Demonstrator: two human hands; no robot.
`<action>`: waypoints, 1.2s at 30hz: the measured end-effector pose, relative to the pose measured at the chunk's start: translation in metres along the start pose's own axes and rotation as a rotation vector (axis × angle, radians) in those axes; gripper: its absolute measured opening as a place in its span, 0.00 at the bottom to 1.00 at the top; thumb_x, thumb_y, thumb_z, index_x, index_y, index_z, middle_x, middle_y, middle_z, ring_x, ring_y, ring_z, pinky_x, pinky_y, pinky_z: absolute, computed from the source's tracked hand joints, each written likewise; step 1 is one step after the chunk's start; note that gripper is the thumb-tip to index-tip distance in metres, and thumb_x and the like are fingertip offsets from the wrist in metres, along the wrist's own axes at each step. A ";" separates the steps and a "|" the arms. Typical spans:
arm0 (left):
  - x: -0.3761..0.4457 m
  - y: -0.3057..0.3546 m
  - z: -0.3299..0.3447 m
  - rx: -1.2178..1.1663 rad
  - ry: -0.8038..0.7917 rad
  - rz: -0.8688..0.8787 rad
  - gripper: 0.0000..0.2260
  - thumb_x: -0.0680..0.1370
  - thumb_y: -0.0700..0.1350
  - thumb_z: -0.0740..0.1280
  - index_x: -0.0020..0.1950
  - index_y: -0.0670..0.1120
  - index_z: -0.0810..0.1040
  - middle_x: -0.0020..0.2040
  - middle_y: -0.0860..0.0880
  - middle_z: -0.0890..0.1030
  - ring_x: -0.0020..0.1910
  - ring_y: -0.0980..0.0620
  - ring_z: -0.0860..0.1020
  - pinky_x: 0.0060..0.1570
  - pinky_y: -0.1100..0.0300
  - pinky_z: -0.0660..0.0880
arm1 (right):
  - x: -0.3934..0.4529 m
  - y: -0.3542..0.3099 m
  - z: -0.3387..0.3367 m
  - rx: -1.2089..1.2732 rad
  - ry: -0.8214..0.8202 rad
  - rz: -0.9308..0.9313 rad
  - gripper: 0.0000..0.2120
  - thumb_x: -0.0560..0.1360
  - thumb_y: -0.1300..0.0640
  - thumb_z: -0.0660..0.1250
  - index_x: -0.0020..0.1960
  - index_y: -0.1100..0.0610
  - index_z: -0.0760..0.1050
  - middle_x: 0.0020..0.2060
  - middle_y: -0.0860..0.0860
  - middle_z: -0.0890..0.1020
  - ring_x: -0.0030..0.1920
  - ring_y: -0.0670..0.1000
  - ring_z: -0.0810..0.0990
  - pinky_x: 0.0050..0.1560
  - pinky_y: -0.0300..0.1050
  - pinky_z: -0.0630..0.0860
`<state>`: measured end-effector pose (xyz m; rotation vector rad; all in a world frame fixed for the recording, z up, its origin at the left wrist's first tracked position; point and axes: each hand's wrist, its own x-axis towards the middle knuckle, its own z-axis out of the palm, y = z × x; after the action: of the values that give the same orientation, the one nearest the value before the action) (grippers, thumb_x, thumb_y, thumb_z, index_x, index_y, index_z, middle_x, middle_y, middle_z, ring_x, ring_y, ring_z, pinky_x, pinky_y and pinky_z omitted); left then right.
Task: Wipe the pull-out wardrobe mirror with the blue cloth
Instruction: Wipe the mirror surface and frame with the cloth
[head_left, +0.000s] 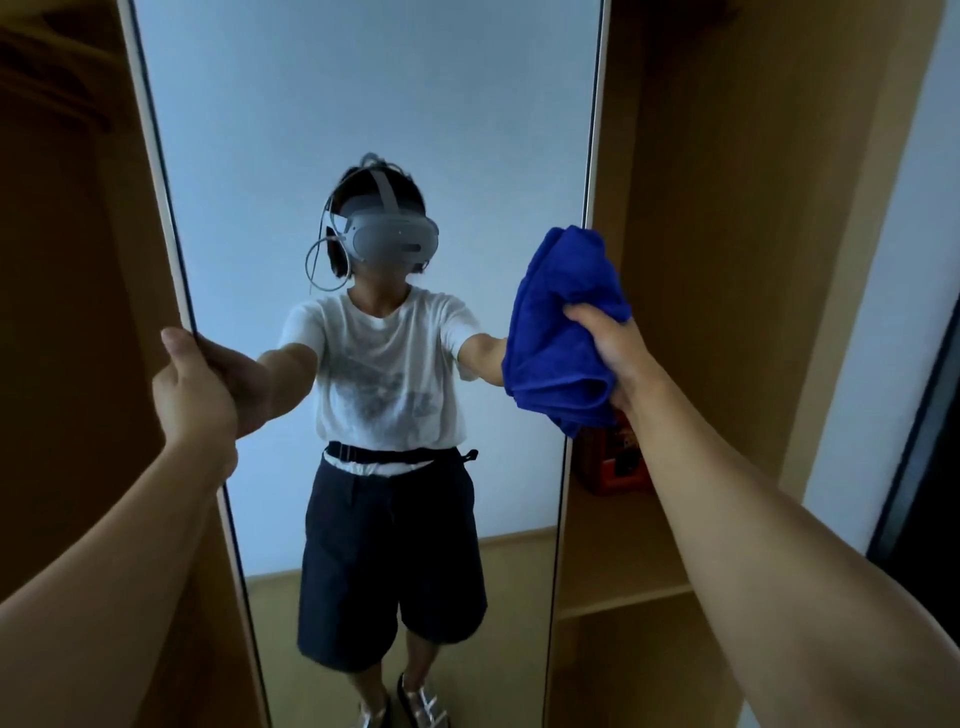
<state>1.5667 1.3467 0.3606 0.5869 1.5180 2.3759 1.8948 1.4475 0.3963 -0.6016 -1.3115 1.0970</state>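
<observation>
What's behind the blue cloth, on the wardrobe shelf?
A red container stands on the wooden shelf, partly visible below the bunched blue cloth in the right hand's grip. Its top is covered.

deep blue cloth (563, 332), pale-framed mirror (363, 104), tan wood wardrobe (727, 208), red-orange box (613, 462).

I stand facing a wooden wardrobe (727, 260). Its right compartment has a shelf (618, 571) carrying a red container (618, 467). A pale wall (904, 260) lies far right. Light is dim.
</observation>
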 end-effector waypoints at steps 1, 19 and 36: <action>-0.001 0.000 0.000 -0.001 0.013 0.001 0.25 0.78 0.65 0.52 0.60 0.48 0.74 0.46 0.53 0.75 0.46 0.54 0.74 0.45 0.62 0.67 | -0.002 0.003 0.000 0.009 0.002 -0.007 0.07 0.73 0.58 0.69 0.51 0.50 0.77 0.45 0.49 0.84 0.47 0.51 0.83 0.44 0.46 0.81; -0.016 -0.054 -0.028 0.063 -0.009 -0.055 0.23 0.76 0.67 0.55 0.53 0.50 0.75 0.43 0.55 0.76 0.36 0.61 0.75 0.33 0.68 0.69 | -0.059 0.099 -0.030 0.105 -0.108 0.256 0.20 0.70 0.55 0.70 0.61 0.53 0.73 0.52 0.53 0.83 0.51 0.53 0.83 0.44 0.45 0.79; -0.050 -0.126 -0.066 0.192 0.022 -0.279 0.25 0.80 0.57 0.50 0.71 0.43 0.67 0.67 0.42 0.73 0.65 0.44 0.71 0.58 0.55 0.65 | -0.097 0.142 -0.047 0.126 -0.073 0.419 0.22 0.74 0.61 0.67 0.67 0.57 0.70 0.58 0.58 0.79 0.56 0.57 0.80 0.46 0.48 0.79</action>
<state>1.5801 1.3252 0.2121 0.3597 1.7246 2.0510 1.9087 1.4304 0.2197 -0.7685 -1.1951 1.5435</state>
